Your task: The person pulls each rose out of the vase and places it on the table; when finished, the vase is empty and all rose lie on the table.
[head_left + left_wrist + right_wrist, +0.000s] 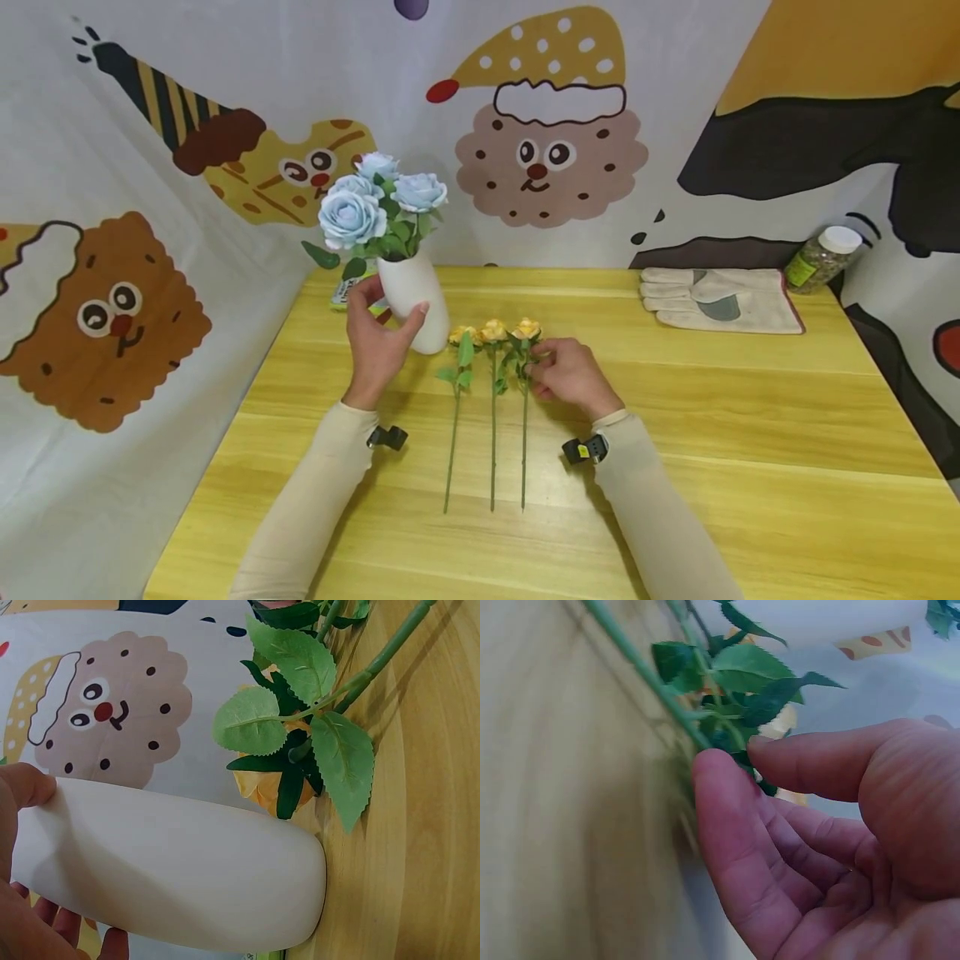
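My left hand [381, 346] grips a white vase [414, 300] by its side, fingers behind and thumb in front. The vase tilts slightly, and light-blue artificial roses [352, 215] with green leaves stand in it. In the left wrist view, the smooth vase wall [180, 862] fills the space beyond the fingers. Three yellow artificial roses lie side by side, blooms away from me: a left one [465, 336], a middle one [493, 331] and a right one [525, 329]. My right hand [573, 375] pinches the right rose's stem [641, 664] just below its bloom, between thumb and index finger.
Behind the vase, a small printed packet [343, 295] is partly hidden. White work gloves [720, 300] lie at the back right of the wooden table [750, 433]. Beside them leans a white-capped jar [821, 260]. A cartoon-printed cloth [420, 50] hangs behind.
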Tool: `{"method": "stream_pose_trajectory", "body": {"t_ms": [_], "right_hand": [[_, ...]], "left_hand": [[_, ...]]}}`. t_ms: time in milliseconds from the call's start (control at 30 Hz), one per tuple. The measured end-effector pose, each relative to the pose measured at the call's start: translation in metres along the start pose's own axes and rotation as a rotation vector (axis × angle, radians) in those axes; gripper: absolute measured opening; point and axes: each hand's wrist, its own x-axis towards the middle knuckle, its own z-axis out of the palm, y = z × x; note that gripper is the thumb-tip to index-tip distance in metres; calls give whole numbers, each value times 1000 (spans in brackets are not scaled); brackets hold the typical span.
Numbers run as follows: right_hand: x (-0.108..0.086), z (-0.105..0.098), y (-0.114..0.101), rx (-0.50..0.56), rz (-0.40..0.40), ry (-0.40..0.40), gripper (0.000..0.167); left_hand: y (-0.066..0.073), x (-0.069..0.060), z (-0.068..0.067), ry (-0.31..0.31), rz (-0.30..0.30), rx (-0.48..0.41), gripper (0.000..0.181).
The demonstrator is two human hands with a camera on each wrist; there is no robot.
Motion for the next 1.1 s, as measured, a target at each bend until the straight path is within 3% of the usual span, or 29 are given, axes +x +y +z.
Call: {"method": "stream_pose_trajectory", "body": {"t_ms": [200,733,1100], "right_hand": [[-1,-10,-10,-84,-89,43,42],[6,-22,-61,-67,-297,154,31],[14,-16,-102,-71,-450,254,25]], "left_hand": [[1,-1,0,-3,1,5,69],[-4,0,0,6,-7,7,69],[-6,1,1,8,4,1,68]]}}
